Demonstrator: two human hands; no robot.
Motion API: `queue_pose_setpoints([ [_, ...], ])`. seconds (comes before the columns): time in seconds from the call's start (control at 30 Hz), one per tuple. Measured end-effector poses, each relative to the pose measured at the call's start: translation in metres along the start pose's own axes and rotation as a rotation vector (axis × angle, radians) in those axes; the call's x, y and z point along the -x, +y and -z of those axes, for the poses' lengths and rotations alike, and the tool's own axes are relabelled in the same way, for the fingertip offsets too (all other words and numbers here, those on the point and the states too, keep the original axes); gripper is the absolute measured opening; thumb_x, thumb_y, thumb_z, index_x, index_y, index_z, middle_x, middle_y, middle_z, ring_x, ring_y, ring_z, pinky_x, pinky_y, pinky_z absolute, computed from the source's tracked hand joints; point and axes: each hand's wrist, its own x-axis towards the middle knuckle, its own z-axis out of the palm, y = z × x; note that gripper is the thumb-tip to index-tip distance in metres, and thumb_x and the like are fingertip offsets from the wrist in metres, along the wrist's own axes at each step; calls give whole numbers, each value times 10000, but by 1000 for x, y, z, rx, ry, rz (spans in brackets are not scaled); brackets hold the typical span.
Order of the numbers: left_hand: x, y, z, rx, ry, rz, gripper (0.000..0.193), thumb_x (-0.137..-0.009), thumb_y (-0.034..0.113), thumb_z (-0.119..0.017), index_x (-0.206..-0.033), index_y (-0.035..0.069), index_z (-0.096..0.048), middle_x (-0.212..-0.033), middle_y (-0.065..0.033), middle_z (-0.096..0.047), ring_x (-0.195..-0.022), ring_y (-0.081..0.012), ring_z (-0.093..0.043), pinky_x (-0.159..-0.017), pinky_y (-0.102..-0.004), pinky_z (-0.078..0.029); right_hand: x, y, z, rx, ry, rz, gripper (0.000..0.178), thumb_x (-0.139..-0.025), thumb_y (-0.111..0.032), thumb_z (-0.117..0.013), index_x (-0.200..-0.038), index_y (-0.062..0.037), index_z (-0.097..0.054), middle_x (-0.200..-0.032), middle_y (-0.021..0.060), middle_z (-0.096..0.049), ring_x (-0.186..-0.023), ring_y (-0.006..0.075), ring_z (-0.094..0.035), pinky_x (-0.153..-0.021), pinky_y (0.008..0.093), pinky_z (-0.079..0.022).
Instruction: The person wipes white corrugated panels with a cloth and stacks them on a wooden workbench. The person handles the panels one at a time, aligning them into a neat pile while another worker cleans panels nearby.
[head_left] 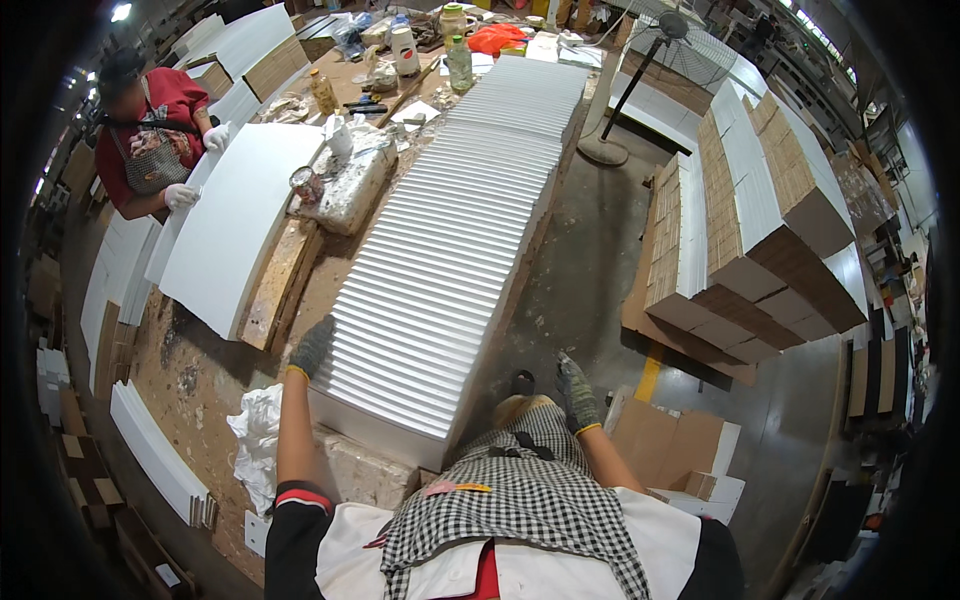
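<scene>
A long row of white boards (440, 240), stacked on edge like ribs, runs away from me along the workbench. At its near left edge my left hand (311, 347), in a grey knit glove, rests against the boards with its fingers stretched out. My right hand (577, 393), gloved the same way, hangs low to the right of the row, apart from it and beside my checked apron (500, 500). Its fingers are curled together, with a small pale tip showing at their end; what they hold is too small to name.
Across the bench a co-worker in red (150, 130) handles a large white panel (240, 220). A tin can (307, 184) and bottles stand on the bench. Stacked white boxes (760, 230) and a fan (672, 27) are to the right. Crumpled white cloth (257, 445) lies near left.
</scene>
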Motion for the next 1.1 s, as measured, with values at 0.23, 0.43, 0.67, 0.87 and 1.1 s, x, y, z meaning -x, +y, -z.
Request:
queue_pose_setpoints([
  [0.23,20,33,-10,-432,258,191,480,-976,79,-498,-1453,48,-537,-1068,-289,-709,-972,-446,-697,-845,-536,-550,-91,68,37,-244,-184,4,389,-1025,-120,-491,-1390,-15,-577,-1269,149,-668,-1148,276,-659,-1029,371,-531],
  [0.43,23,54,-4,-613,231,334,460,-1002,80,-469,-1453,76,-557,-1120,-271,-715,-1016,-411,-707,-889,-503,-559,-154,23,93,-296,-309,219,408,-1107,-215,-507,-1472,-38,-545,-1393,80,-631,-1221,188,-632,-1063,381,-523],
  [0.67,9,123,21,-627,98,635,399,-1046,264,-479,-1351,67,-644,-1340,-237,-655,-1235,-373,-638,-1031,-502,-512,-187,-18,172,69,-390,245,505,-968,-246,-646,-1413,-18,-577,-1465,168,-577,-1354,333,-547,-1155,402,-434],
  [0.87,-119,216,21,-455,687,301,501,-1006,336,-637,-1348,-29,-610,-1456,-294,-541,-1326,-452,-515,-1128,-527,-417,-267,-131,174,-7,-155,202,574,-989,-353,-679,-1437,-10,-570,-1450,194,-590,-1365,314,-545,-1153,401,-423],
  [1.1,-416,291,46,-189,618,-77,672,-1067,423,-487,-1540,-47,-404,-1603,-292,-377,-1509,-448,-306,-1258,-476,-254,-389,-246,113,52,-220,413,714,-983,-360,-697,-1554,-25,-428,-1568,212,-466,-1456,343,-447,-1194,395,-373],
])
